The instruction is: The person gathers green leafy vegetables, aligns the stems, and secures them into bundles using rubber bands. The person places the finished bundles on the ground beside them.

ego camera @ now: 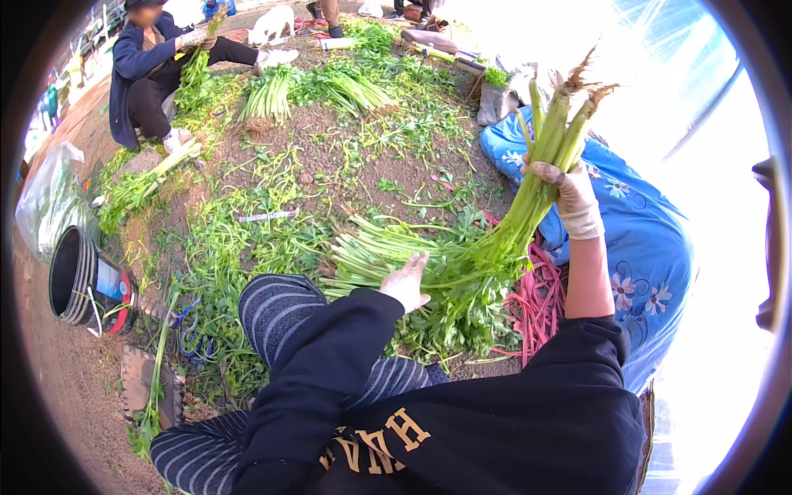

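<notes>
My right hand, in a pale glove with dirt on it, grips a bunch of celery by the stalks. Its roots point up and its leaves hang down over a pile of celery on the ground. My left hand, also in a pale glove, has its fingers apart beside that pile, near the leaves; whether it touches any stalk I cannot tell. Red plastic strips lie right of the leaves, beside a blue flowered cloth.
A person sits at the upper left holding celery. Bundles of celery and loose leaves cover the soil. At the left are a black bucket, a clear plastic bag and blue cords. A white animal stands farther back.
</notes>
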The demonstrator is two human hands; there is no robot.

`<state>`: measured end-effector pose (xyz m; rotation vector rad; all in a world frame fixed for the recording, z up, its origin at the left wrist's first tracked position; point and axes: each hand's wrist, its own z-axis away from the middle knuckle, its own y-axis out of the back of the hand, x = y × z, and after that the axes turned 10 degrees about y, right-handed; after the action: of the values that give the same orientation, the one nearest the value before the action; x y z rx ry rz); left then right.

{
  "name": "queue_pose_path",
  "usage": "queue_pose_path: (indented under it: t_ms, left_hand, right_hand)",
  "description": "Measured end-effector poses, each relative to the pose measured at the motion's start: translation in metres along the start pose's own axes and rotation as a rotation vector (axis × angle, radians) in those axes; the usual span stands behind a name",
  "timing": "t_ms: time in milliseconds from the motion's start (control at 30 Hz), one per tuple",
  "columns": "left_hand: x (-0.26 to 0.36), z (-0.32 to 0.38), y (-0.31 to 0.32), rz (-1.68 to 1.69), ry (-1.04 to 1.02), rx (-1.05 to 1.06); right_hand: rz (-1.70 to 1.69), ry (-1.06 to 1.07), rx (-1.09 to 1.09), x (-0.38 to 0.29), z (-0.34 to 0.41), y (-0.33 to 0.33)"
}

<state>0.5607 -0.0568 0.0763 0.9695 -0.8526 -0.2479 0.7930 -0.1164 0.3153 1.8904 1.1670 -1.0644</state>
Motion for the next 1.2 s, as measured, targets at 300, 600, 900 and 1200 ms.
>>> queue_pose_path:
  t_ms: [300,600,900,1200]
  left_hand:
    - [-0.033,-0.041,-0.089,-0.133,-0.104,-0.330]
    - [-0.049,-0.032,-0.080,-0.151,-0.068,-0.289]
    - [-0.014,-0.014,-0.033,0.023,-0.113,0.028]
    - [-0.012,0.172,0.108,0.190,-0.344,0.725]
  right_hand:
    - [0.069,0.354,0.192,-0.053,-0.025,0.023]
    - [-0.123,0.993,0.580,-0.117,-0.066,0.022]
    - [-0.521,0.928,0.526,-0.180,-0.096,-0.050]
    - [-0.974,0.317,0.259,-0.027,-0.074,-0.281]
